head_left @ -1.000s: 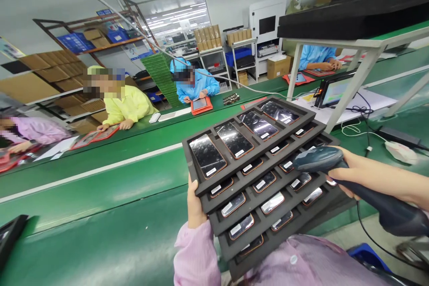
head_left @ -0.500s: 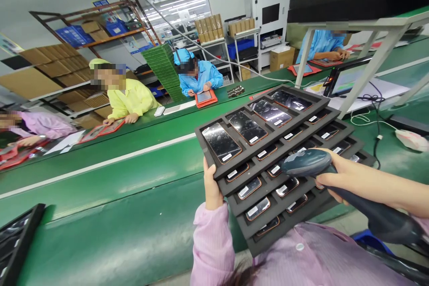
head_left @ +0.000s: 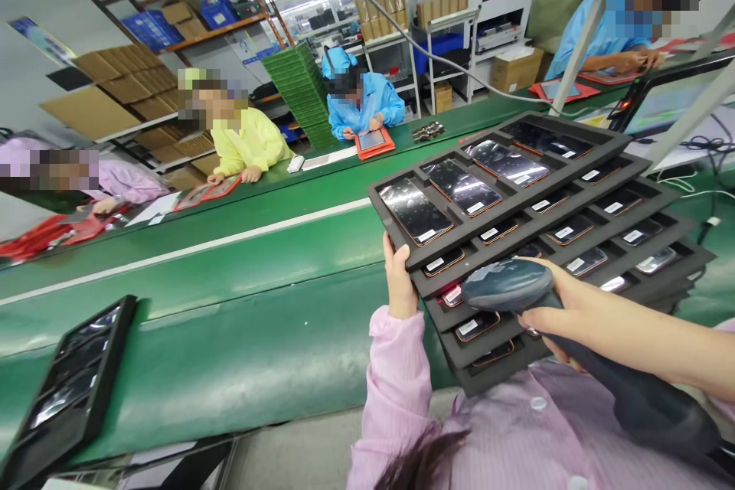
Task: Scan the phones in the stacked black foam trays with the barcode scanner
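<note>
My left hand (head_left: 398, 282) grips the left edge of a staggered stack of black foam trays (head_left: 413, 256) full of phones (head_left: 414, 211) with white labels. The stack rests tilted against my chest, above the green conveyor's near edge. My right hand (head_left: 566, 311) is closed around a dark handheld barcode scanner (head_left: 505, 284). Its head hovers over the lower left trays, close above the phone labels. The scanner's handle (head_left: 643, 402) runs down to the lower right, hiding part of the lowest trays.
A green conveyor belt (head_left: 200, 276) runs across in front of me. Another black tray of phones (head_left: 72, 383) lies at its near left edge. Several people in coloured coats work on red-cased tablets at the far side. A monitor (head_left: 671, 96) on a white stand is at right.
The view has swung left and down. The scanner head has slid leftward across the tray stack toward its lower left corner. The tray at the belt's left edge has come further into view.
</note>
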Motion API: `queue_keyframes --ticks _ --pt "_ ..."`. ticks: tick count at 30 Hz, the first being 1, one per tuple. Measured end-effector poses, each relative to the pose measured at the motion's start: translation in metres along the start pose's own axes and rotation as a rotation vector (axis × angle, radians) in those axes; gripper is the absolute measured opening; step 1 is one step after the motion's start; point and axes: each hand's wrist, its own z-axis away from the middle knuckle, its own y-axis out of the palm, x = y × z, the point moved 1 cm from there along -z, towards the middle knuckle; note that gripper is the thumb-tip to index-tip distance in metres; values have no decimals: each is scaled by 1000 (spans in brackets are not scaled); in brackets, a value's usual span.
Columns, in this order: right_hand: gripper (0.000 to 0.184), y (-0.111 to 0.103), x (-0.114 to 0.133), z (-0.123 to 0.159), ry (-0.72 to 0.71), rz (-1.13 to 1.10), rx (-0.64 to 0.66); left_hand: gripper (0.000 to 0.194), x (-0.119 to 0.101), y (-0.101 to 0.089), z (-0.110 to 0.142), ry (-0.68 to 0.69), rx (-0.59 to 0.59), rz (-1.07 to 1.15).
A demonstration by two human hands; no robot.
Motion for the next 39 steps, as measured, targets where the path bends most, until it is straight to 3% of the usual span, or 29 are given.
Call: queue_keyframes --ticks 10,18,24,28,31,35,39 --pt "93 1 -1 5 37 133 -64 68 0 4 -1 -47 -21 26" --pt "77 6 -12 18 80 17 -81 67 1 3 -1 -47 -29 39" --pt "98 8 -25 13 78 42 75 68 -3 5 1 -44 -20 7" --pt "99 10 -24 15 121 66 53 66 -3 3 0 -16 -3 -9" --pt "90 -2 -28 17 126 52 -39 64 -2 2 0 -12 -6 -6" --pt "72 -36 -44 18 138 36 -234 62 -2 2 0 -16 -27 -13" --pt "72 -56 -54 22 183 68 -285 58 -2 1 -1 -12 -27 -19"
